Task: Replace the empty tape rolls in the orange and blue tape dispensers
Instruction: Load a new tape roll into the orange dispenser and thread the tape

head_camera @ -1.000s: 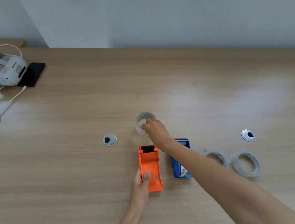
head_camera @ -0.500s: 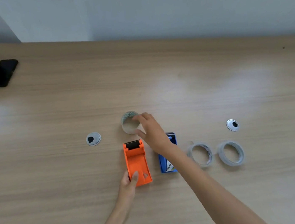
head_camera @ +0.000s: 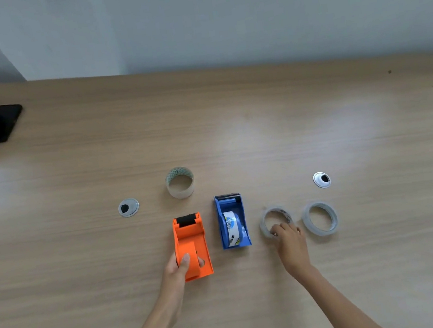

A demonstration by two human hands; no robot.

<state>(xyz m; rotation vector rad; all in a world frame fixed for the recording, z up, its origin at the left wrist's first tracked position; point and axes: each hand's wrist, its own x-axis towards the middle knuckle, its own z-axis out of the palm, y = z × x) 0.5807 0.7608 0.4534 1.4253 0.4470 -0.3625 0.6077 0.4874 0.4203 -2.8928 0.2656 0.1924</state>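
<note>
Halfway at best: gripping the emptied orange dispenser [head_camera: 191, 232] in the left hand [head_camera: 178, 272], spent core [head_camera: 180, 188] parked on the worktop [head_camera: 234, 139] beyond it, and pinching a fresh roll [head_camera: 264, 224] with the right hand [head_camera: 290, 244] just beside the blue dispenser [head_camera: 228, 203], seemingly not yet emptied.

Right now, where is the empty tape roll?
In the head view, the empty tape roll sits mid-table, just beyond the orange dispenser, right of the grey disc.
</note>
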